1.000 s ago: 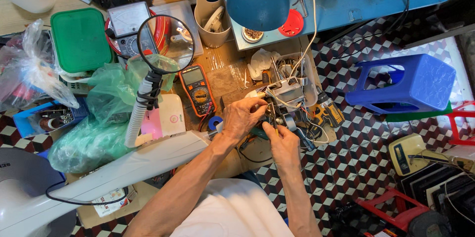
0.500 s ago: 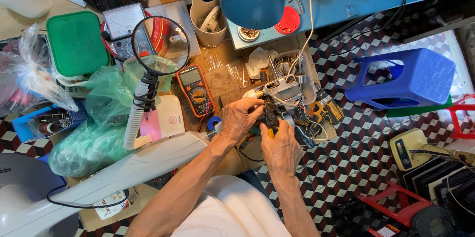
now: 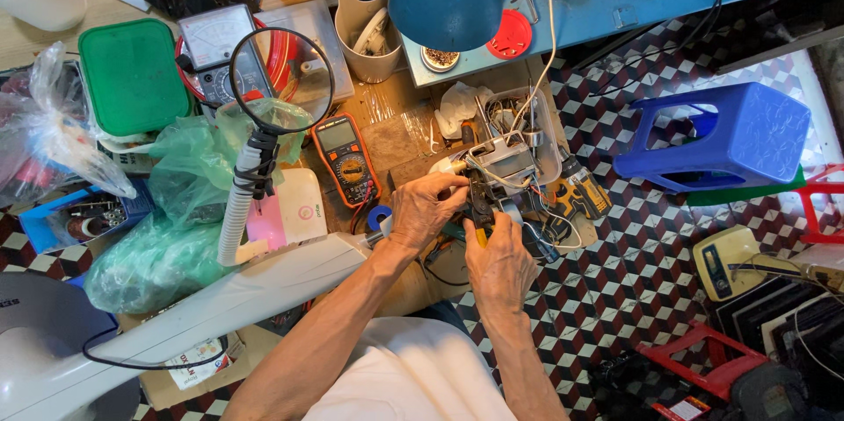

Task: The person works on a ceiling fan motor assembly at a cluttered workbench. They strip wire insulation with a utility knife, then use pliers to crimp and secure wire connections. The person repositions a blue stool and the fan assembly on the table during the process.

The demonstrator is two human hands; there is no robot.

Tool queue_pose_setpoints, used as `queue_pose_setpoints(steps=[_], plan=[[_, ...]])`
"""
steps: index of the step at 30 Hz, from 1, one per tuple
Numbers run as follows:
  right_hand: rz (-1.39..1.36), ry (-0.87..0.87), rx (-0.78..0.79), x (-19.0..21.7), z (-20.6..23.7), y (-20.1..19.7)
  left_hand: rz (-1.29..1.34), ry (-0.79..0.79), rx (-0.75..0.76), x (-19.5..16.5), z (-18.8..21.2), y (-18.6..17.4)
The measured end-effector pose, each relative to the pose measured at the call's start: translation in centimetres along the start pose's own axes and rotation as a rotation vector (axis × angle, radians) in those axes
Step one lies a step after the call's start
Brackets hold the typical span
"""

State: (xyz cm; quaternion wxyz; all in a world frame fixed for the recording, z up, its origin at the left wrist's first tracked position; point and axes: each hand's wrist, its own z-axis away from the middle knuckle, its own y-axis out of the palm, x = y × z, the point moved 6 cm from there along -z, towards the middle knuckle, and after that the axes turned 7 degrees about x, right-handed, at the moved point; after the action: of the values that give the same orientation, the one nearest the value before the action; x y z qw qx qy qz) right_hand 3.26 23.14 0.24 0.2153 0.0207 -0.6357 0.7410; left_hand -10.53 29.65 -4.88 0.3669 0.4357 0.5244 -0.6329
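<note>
Here, left hand [image 3: 428, 210] fingers curled on small grey metal-framed motor assembly [image 3: 503, 162] mid-counter; right hand [image 3: 501, 263] fingers closed around yellow-handled pliers [image 3: 480, 210] touching it. Orange-black multimeter [image 3: 348, 160] just left.

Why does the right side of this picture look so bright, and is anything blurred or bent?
In the head view, daylight washes out the floor behind the blue stool, while the dark corners lose detail; the hands, left hand and right hand, and the yellow meter stay sharp; the wide lens curves the edges, and the magnifying glass shows only a faint sheen.
</note>
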Motion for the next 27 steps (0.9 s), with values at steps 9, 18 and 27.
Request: queue_pose_setpoints(steps=[9, 18, 27], plan=[[0.014, -0.025, -0.005, -0.2, -0.1, 0.2, 0.015, -0.030, 0.016, 0.2, -0.1, 0.3], [-0.064, -0.005, 0.019, -0.4, -0.1, 0.4, 0.010, -0.020, 0.008, -0.3, -0.1, -0.1], [-0.115, 0.032, -0.025, -0.3, 0.1, 0.7, -0.135, 0.133, 0.044, -1.1, -0.7, -0.5]])
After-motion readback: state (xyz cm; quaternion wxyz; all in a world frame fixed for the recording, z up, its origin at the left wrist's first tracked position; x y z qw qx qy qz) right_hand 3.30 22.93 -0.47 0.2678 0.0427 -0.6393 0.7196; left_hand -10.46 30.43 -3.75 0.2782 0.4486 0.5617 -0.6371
